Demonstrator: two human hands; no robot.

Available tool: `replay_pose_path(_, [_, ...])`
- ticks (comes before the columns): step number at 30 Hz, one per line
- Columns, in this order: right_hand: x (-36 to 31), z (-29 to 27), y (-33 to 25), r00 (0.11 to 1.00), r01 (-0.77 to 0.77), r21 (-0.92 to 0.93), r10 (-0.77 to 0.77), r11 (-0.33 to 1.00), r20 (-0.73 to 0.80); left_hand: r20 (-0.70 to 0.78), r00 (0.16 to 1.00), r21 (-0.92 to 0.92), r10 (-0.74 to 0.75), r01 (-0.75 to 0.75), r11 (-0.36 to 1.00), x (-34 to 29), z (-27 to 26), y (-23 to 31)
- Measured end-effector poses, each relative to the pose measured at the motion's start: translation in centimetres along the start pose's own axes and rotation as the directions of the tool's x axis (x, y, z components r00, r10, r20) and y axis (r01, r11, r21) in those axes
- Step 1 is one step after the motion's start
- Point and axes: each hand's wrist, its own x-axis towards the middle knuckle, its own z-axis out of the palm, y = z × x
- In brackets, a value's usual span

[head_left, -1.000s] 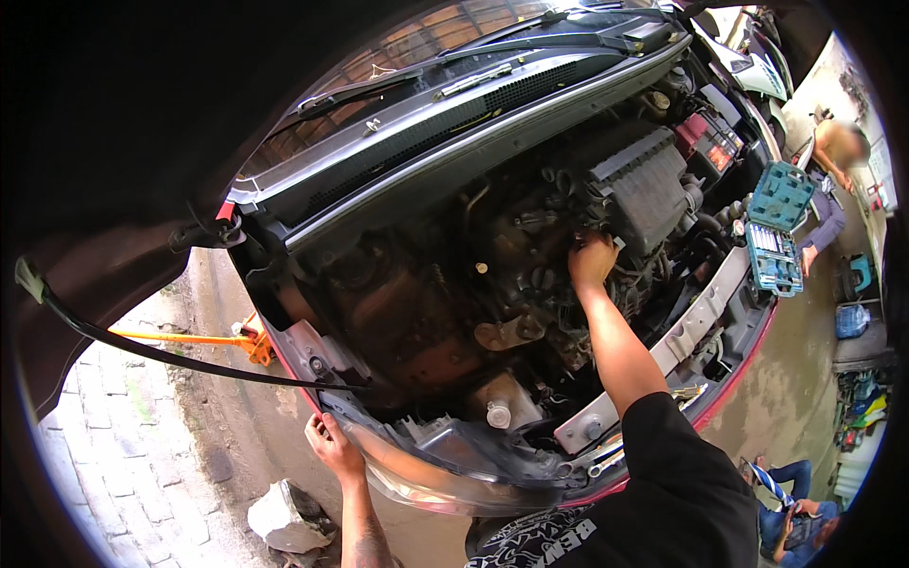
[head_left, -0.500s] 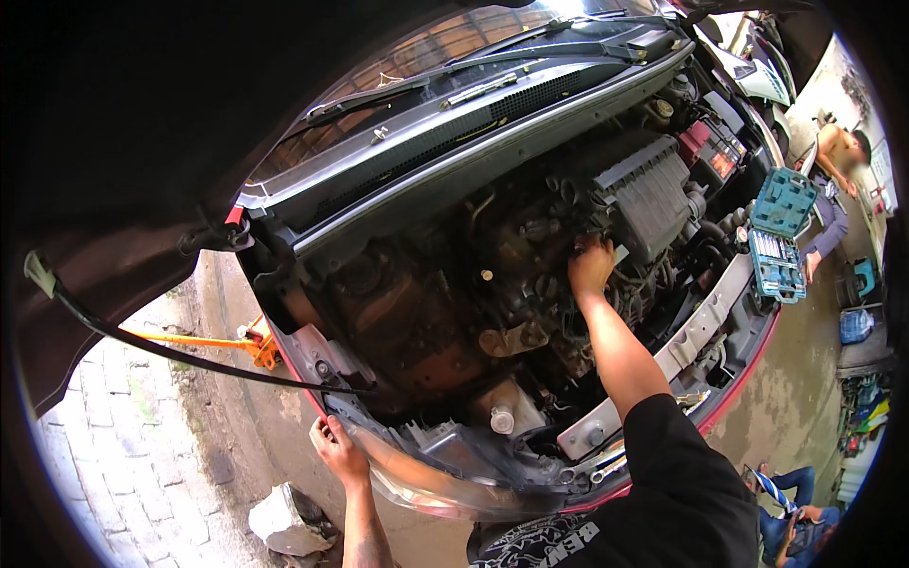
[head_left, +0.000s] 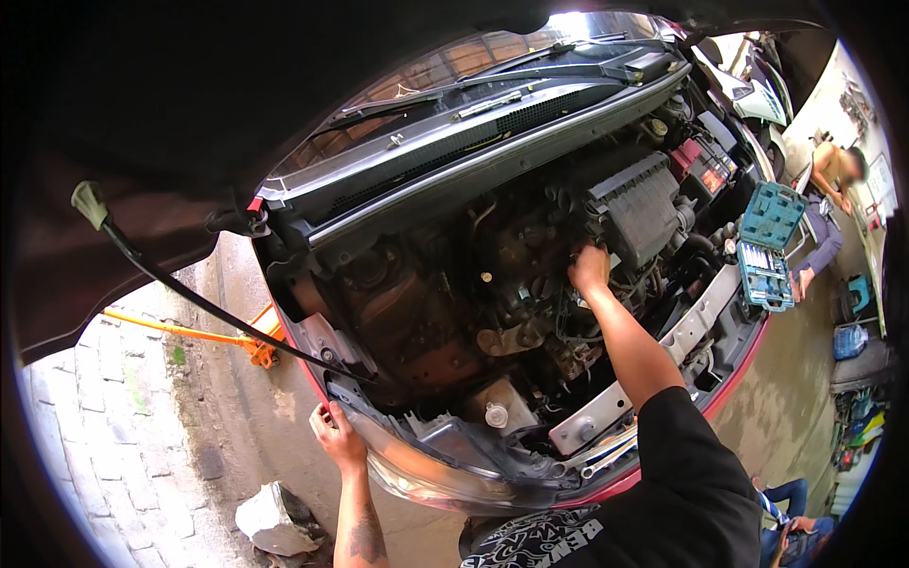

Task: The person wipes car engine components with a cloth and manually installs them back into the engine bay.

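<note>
My right hand (head_left: 590,270) reaches deep into the open engine bay, beside the grey ribbed air filter box (head_left: 636,210). Its fingers are bent and closed among dark hoses and engine parts (head_left: 530,241); whatever they grip is hidden. At the front corner of the car, my left hand (head_left: 339,442) curls its fingers over the red fender edge (head_left: 325,413), next to the clear headlight (head_left: 426,469). A reservoir with a white cap (head_left: 495,415) sits between the headlight and the engine.
Wrenches (head_left: 608,454) lie along the front panel. A teal socket case (head_left: 765,275) stands unfolded on the far right corner. A black prop rod (head_left: 180,284) crosses at left, above an orange jack (head_left: 261,353). Two other people are at right.
The whole view has shifted slightly. My right hand stays at the same spot beside the air filter box, and my left hand remains on the fender edge.
</note>
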Motion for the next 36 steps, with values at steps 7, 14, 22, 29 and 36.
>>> replay_pose_path(7, [-2.5, 0.2, -1.1, 0.998, 0.039, -0.001, -0.039, 0.999, -0.049, -0.009, 1.000, 0.004, 0.010, -0.010, 1.000, -0.1, 0.0, -0.2])
replay_pose_path(14, [-1.5, -1.9, -1.3, 0.994, 0.058, -0.073, -0.050, 0.996, 0.097, 0.005, 1.000, -0.018, -0.022, 0.022, 1.000, -0.1, -0.2, -0.3])
replay_pose_path(22, [-13.5, -9.4, -3.9, 0.936, 0.334, 0.431, -0.242, 0.838, -0.255, 0.001, 1.000, -0.014, -0.030, 0.030, 0.999, -0.3, -0.5, -0.2])
replay_pose_path(29, [-26.4, -20.9, -3.8, 0.965, -0.261, 0.962, -0.005, 0.074, 0.262, -0.198, 0.967, -0.024, 0.158, -0.166, 0.986, -0.9, -0.5, -0.5])
replay_pose_path(36, [-33.0, -25.5, -1.3, 0.931, -0.346, 0.924, -0.183, -0.165, 0.316, 0.099, 0.768, -0.539, 0.633, -0.493, 0.682, -12.9, -2.8, 15.8])
